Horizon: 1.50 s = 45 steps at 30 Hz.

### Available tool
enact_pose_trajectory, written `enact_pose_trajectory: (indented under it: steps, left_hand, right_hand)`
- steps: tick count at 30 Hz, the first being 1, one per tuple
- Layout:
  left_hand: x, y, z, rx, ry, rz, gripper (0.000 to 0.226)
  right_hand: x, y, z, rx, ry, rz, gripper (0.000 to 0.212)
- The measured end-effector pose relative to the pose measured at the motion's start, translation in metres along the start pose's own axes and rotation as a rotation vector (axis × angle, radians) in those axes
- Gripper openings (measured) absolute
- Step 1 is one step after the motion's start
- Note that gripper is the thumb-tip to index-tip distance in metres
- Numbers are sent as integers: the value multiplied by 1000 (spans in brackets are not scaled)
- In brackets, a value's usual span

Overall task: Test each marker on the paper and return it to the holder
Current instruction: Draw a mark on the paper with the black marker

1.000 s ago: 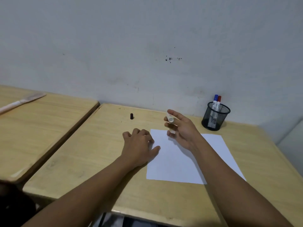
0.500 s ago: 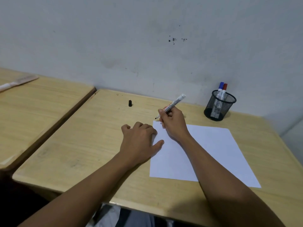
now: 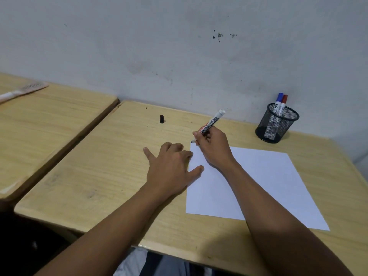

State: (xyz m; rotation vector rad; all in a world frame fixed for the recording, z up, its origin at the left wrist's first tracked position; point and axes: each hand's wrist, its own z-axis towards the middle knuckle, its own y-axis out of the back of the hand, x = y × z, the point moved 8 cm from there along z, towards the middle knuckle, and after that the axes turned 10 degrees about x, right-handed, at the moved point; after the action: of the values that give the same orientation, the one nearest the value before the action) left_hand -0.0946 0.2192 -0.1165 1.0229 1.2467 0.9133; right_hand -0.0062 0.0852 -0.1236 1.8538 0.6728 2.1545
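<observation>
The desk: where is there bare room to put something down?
Bare wood lies left of the left hand, below the black cap, and between the paper and the mesh holder. It is crowded at the paper's top-left corner, where the right hand holds the marker.

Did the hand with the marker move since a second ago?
Yes. The right hand came down from above the paper to its far left corner, away from the holder, marker tip down.
</observation>
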Motion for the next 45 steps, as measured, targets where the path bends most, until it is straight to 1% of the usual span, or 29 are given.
enact_pose_trajectory:
  steps: [9,19,21,24,26,28,30,32,34,35,37,39,40,41,42,44,45]
  left_hand:
    - [-1,1,-1,-4,0,10,57]
    - [0,-2,2,18,7,19,58]
    - [0,-2,2,22,10,17,59]
    - [2,0,4,40,21,-15,60]
    - [6,3,10,69,48,-79,59]
    - [14,13,24,44,82,-169,58]
    - [30,28,49,-57,142,-238,57]
    - [52,41,79,-149,245,-247,60]
    - [73,43,105,-133,358,-224,63]
    - [79,41,114,-87,395,-196,61]
    - [84,38,123,-9,416,-128,43]
    - [79,42,125,-15,399,-104,23]
    - [77,45,124,-57,393,-133,19]
    - [73,47,121,-95,366,-226,16]
    - [64,48,119,-99,307,-387,14]
    - [39,50,112,-66,141,-799,11]
    - [23,54,103,-34,77,-966,13]
  right_hand:
    - [5,1,-2,2,4,-98,25]
    - [5,0,-3,30,-8,-63,21]
    - [4,2,-3,16,-25,8,25]
    - [0,10,3,8,-91,336,28]
    - [2,19,6,2,-127,468,26]
    - [10,31,10,-37,-114,504,24]
    - [17,41,12,-83,-84,509,23]
    - [21,47,11,-97,-70,521,22]
    - [22,52,8,-93,-67,517,22]
    - [22,55,6,-89,-68,511,23]
    - [18,60,0,-87,-65,498,25]
    - [15,66,-5,-93,-59,490,29]
    - [14,69,-8,-101,-58,490,30]
    - [14,73,-10,-114,-57,493,29]
    - [14,78,-13,-131,-56,495,28]
    - [19,87,-18,-174,-49,495,24]
    - [22,92,-21,-195,-44,498,22]
